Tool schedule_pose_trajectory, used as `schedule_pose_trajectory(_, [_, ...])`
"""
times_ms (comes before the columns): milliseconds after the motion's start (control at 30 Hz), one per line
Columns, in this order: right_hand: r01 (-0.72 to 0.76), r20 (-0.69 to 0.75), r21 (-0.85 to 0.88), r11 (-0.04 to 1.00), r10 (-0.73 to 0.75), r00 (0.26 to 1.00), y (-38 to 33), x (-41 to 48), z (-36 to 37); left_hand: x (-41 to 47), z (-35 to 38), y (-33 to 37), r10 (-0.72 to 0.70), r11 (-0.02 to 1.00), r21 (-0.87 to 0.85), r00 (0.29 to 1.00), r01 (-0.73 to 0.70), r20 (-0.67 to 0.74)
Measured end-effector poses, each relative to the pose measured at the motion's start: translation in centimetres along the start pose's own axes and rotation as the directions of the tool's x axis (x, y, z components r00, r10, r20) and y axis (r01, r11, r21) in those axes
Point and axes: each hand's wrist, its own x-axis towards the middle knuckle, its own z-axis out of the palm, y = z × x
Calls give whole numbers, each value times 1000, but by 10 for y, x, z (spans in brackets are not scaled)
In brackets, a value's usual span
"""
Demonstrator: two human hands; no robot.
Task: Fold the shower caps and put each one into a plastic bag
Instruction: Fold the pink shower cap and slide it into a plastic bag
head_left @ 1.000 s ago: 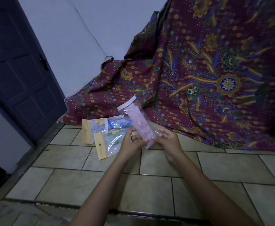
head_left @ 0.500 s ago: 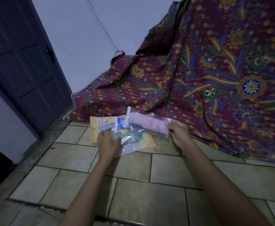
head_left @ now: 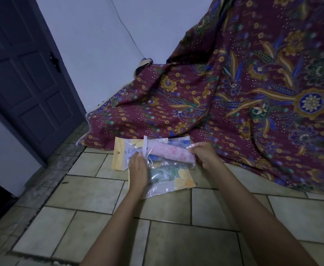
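Where the tiled floor (head_left: 92, 191) meets the draped patterned cloth (head_left: 234, 102), we see the rolled pink shower cap (head_left: 170, 155) lying inside its clear plastic bag (head_left: 147, 159), on top of a small pile of other bagged caps (head_left: 176, 177) with yellow card headers. The right hand (head_left: 203, 153) pinches the bag's right end with curled fingers, while the left hand (head_left: 138, 169) lies flat, fingers straight, pressing on the bag's left end beside its white flap. We note a dark door (head_left: 23, 83) at the left.

The right hand (head_left: 203, 153) grips the bagged pink cap (head_left: 171, 155) — the left hand (head_left: 138, 169) perhaps pinches its left end. Filled bags (head_left: 169, 174) lie beneath.
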Motion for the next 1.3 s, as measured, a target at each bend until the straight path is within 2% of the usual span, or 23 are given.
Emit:
schedule_pose_trajectory(67, [8,-53,77,997,-4,999,0,-5,2,2,-2,-1,0,997,-80,996,7,87])
schedule_pose_trajectory(100, [10,-76,122,992,-1,997,-1,-7,3,-2,-5,4,53,998,-43,993,-49,105])
schedule_pose_trajectory(167, [-4,-84,220,976,23,996,-1,-9,2,1,-9,2,172,980,85,982,-178,73])
schedule_pose_trajectory(233, [-33,-70,274,961,54,996,0,-13,0,4,-13,1,253,959,127,967,-251,4])
schedule_pose_trajectory(300, [-43,-80,307,951,71,994,1,-15,-4,1,-17,1,327,915,271,943,-298,-67])
schedule_pose_trajectory(400, [-46,-133,475,879,124,983,9,-12,-24,-7,-18,-3,322,788,564,946,-247,-34])
schedule_pose_trajectory(500, [-90,-100,632,769,196,975,19,-7,-41,-8,-21,-11,296,634,741,955,-221,31])
schedule_pose_trajectory(567, [-105,-88,653,750,212,973,21,-9,-46,-6,-22,-13,280,518,829,958,-211,69])
schedule_pose_trajectory(600, [-108,-82,665,739,215,973,21,-10,-47,-6,-21,-13,274,506,838,959,-204,68])
schedule_pose_trajectory(667, [-115,-46,686,719,200,979,20,-13,-49,-10,-19,-12,269,550,818,963,-166,14])
schedule_pose_trajectory(733, [-130,5,703,699,178,984,20,-17,-48,-14,-19,-7,228,649,755,971,-93,-76])
schedule_pose_trajectory(800, [-142,25,719,680,178,984,20,-21,-49,-15,-19,-3,96,734,679,986,23,-136])
schedule_pose_trajectory(867, [-144,39,735,663,170,985,21,-25,-48,-13,-19,0,-6,778,622,992,85,-129])
schedule_pose_trajectory(1000, [-225,130,745,628,193,972,20,-30,-43,-11,-22,9,72,915,399,997,-64,-4])
schedule_pose_trajectory(1100, [-252,184,737,627,173,968,20,-30,-38,3,-27,19,195,901,406,979,-154,-62])
schedule_pose_trajectory(1200, [-249,186,725,643,165,968,17,-28,-29,21,-35,27,133,877,479,977,-37,-168])
schedule_pose_trajectory(1300, [-263,231,736,624,135,964,17,-29,-16,34,-42,21,74,905,426,989,-12,-129])
